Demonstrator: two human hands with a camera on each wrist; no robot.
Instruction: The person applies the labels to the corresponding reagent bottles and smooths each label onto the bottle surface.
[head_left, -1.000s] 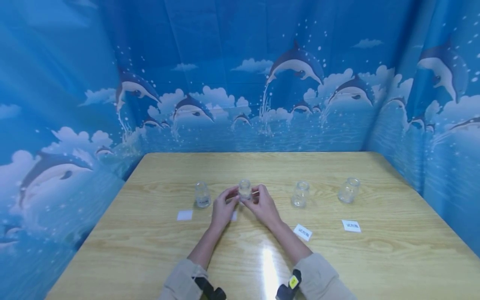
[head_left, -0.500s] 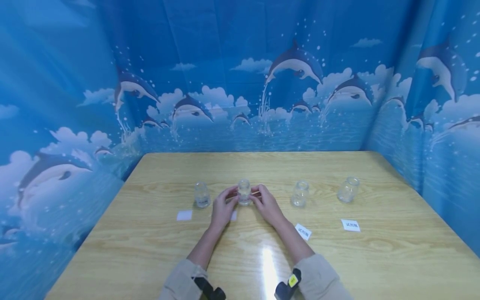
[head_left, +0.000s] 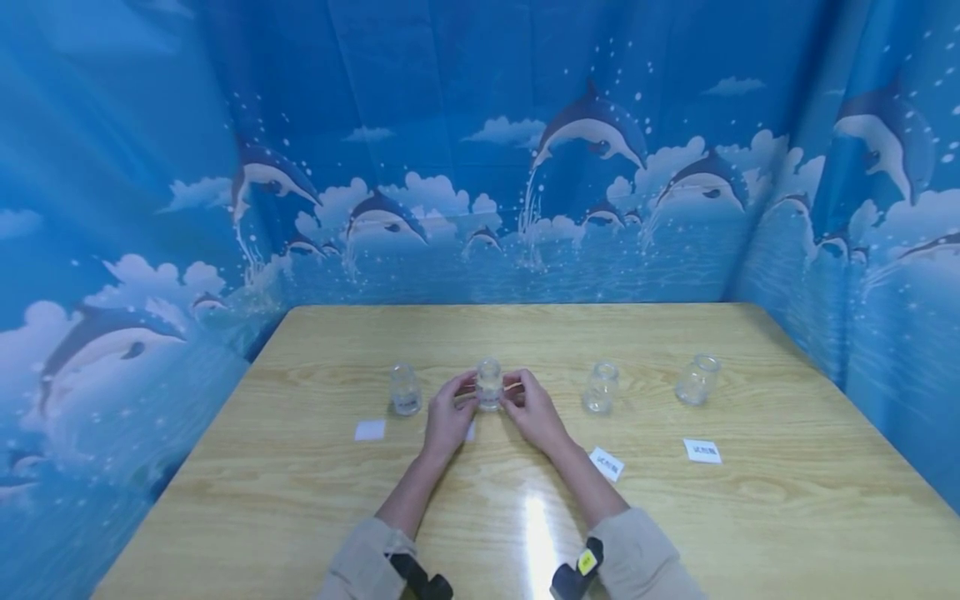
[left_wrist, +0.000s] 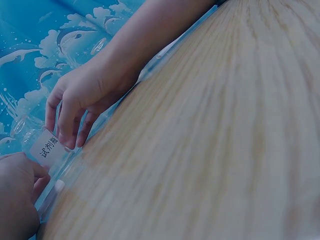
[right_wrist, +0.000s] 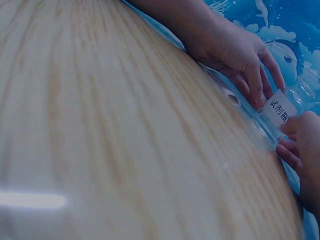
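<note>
Both hands are at a small clear glass reagent bottle (head_left: 489,385), which stands upright in the middle of the table. From the left, my left hand (head_left: 448,418) holds its side between thumb and fingers. My right hand (head_left: 537,417) holds the opposite side, its thumb low near the base. A white label (left_wrist: 46,148) with black Chinese characters shows on the bottle's front in the left wrist view. The right wrist view shows this label (right_wrist: 279,109) too, with a left-hand fingertip at its top edge and the right thumb at its other side.
One similar bottle (head_left: 406,392) stands to the left; a second bottle (head_left: 601,388) and a third bottle (head_left: 697,381) stand to the right. White cards lie nearer: a left card (head_left: 370,431), a printed card (head_left: 607,465) by the right forearm, and a far-right card (head_left: 702,452).
The bottle has come down slightly and stands straighter. My right thumb has moved from its lower front to the right side. The left hand has barely moved.
</note>
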